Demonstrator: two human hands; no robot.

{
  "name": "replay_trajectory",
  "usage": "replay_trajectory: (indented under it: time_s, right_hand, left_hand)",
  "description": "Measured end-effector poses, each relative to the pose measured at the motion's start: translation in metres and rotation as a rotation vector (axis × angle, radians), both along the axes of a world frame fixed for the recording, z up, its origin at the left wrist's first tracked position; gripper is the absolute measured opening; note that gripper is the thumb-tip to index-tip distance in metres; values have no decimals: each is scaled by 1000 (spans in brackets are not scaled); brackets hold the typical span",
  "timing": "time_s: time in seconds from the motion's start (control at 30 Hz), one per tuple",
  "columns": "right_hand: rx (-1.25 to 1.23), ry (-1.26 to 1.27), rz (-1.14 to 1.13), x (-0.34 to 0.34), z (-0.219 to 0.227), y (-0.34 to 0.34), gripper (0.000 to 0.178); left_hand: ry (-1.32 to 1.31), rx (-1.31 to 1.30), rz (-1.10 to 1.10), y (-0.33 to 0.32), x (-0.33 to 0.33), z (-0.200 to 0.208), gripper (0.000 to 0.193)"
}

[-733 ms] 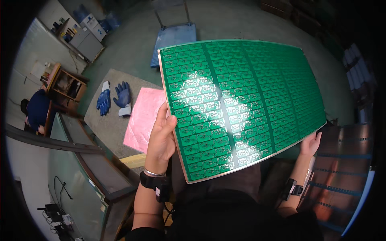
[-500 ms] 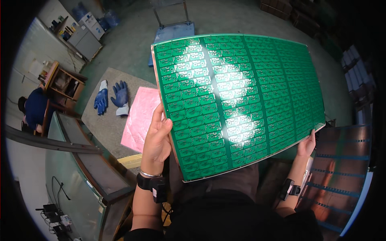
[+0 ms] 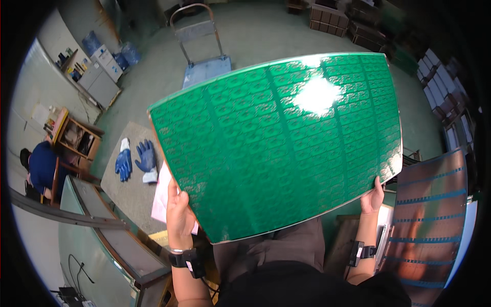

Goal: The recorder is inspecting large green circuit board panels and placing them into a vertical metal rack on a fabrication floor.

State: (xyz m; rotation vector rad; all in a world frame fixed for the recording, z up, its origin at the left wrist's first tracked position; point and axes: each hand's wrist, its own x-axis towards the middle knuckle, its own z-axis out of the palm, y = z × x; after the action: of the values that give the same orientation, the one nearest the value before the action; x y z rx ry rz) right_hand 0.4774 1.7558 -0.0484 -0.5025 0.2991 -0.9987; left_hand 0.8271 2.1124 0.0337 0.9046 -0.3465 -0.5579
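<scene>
A large green circuit board panel (image 3: 245,169) is held up in front of me, tilted, with a bright glare on its upper right part. Rows of small repeated board outlines cover it, and a thin copper-coloured edge runs along its left side. My left hand (image 3: 181,215) grips the panel's lower left edge, thumb on the face. At the lower right edge my right hand (image 3: 373,198) holds it too, its fingers partly hidden behind the panel. Behind the panel's left side lies a pink sheet (image 3: 161,197), mostly covered from view.
Blue-and-white gloves (image 3: 146,157) lie on a grey board at the left. Beyond the panel stands a blue platform trolley (image 3: 207,71). Copper-coloured panels (image 3: 427,220) are at my right. A glass-topped frame (image 3: 97,240) stands lower left; a seated person (image 3: 43,166) is further back.
The panel has tilted and turned, its upper left corner dropping down and leftward. The glare has shifted to its upper right. Both hands keep hold, and the left has moved lower.
</scene>
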Motion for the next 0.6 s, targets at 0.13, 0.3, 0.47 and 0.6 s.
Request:
replay_trajectory:
  time_s: [0.13, 0.3, 0.47, 0.6]
  right_hand:
    - [-43, 39, 29, 10, 7, 13, 42]
    - [-68, 107, 67, 21, 20, 24, 47]
    - [-63, 143, 130, 33, 39, 35, 52]
    - [-80, 148, 174, 40, 52, 41, 57]
  left_hand:
    - [-86, -17, 48, 10, 11, -11, 59]
    - [-81, 8, 147, 25, 21, -22, 57]
    - [-82, 41, 168, 37, 24, -31, 59]
    - [-88, 86, 195, 35, 23, -29, 63]
